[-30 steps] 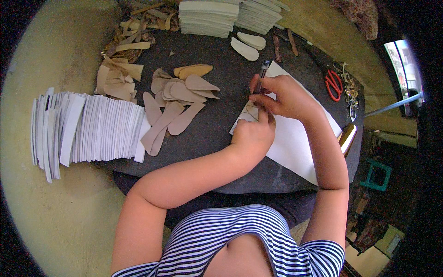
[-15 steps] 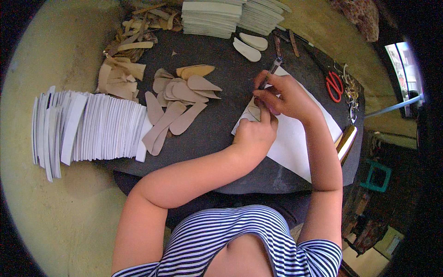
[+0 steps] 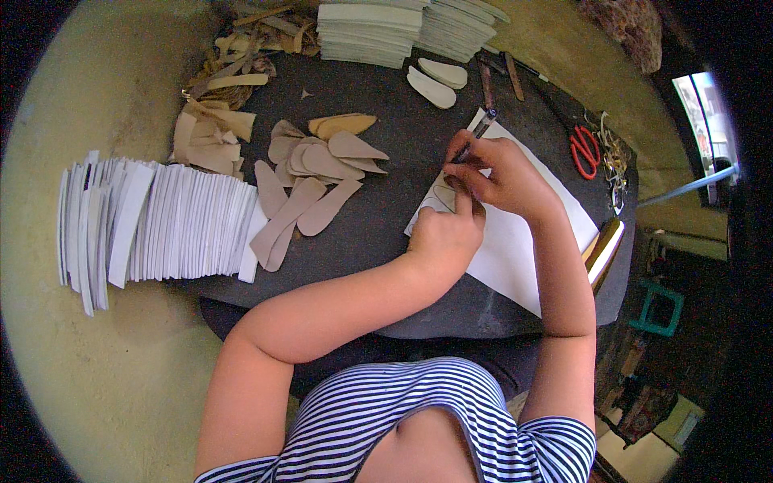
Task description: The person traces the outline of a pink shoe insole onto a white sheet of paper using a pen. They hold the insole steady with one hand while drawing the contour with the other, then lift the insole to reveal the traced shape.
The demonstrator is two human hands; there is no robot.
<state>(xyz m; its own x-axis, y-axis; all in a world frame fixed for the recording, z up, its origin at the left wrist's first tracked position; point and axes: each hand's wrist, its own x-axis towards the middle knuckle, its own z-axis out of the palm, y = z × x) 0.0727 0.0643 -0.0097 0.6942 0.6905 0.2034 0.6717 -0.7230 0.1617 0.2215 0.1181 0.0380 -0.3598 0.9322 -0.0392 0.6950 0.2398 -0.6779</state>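
Note:
My right hand (image 3: 509, 175) is closed around a dark pen (image 3: 484, 124), whose back end points away from me. Under it lies a white sheet (image 3: 506, 253), set at a slant on the dark tabletop. The pen's writing tip is hidden by my fingers. My left hand (image 3: 447, 237) rests on the sheet's left part, index finger stretched out and touching down beside the right hand. A curved outline shows on the sheet between the left thumb and index finger; whether it is drawn or a piece's edge I cannot tell.
Tan insole-shaped pieces (image 3: 326, 161) lie left of the sheet. A long row of white strips (image 3: 189, 221) stands at the left edge, with tan offcuts (image 3: 211, 133) behind. White stacks (image 3: 370, 32) and two white insole shapes (image 3: 432, 87) sit at the back. Red-handled scissors (image 3: 584, 151) lie right.
My right hand has shifted slightly and the pen's angle has changed a little. My left hand stays in almost the same place on the sheet.

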